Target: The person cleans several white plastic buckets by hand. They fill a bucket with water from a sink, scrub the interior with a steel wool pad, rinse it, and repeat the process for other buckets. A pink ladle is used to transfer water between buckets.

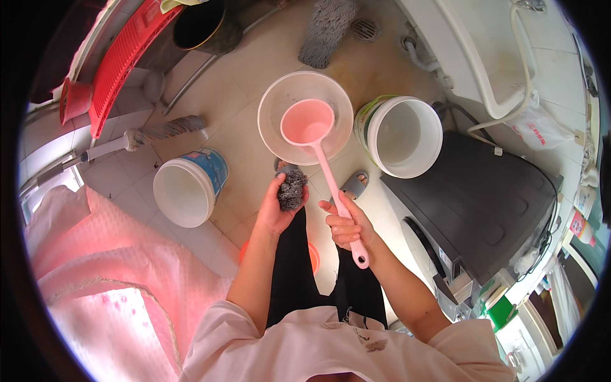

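Note:
My left hand (278, 204) grips a dark grey scouring pad (291, 192) that looks like steel wool. In my right hand (351, 223) is the handle of a pink plastic dipper (308, 125), its bowl pointing away from me. The bowl appears over a pale, translucent basin (269, 122) on the floor; whether the two touch, I cannot tell. A white bucket (405, 136) with a green handle stands right of the basin. To the left is a tilted-looking white bucket (185, 193) with a blue printed side.
A grey shaggy mop head (327, 33) lies beyond the basin by a floor drain (365, 29). At left are a twisted mop (164, 131), a red plastic rack (126, 62) and pink cloth (119, 238). A dark-topped appliance (477, 200) stands at right, below a white sink (487, 52).

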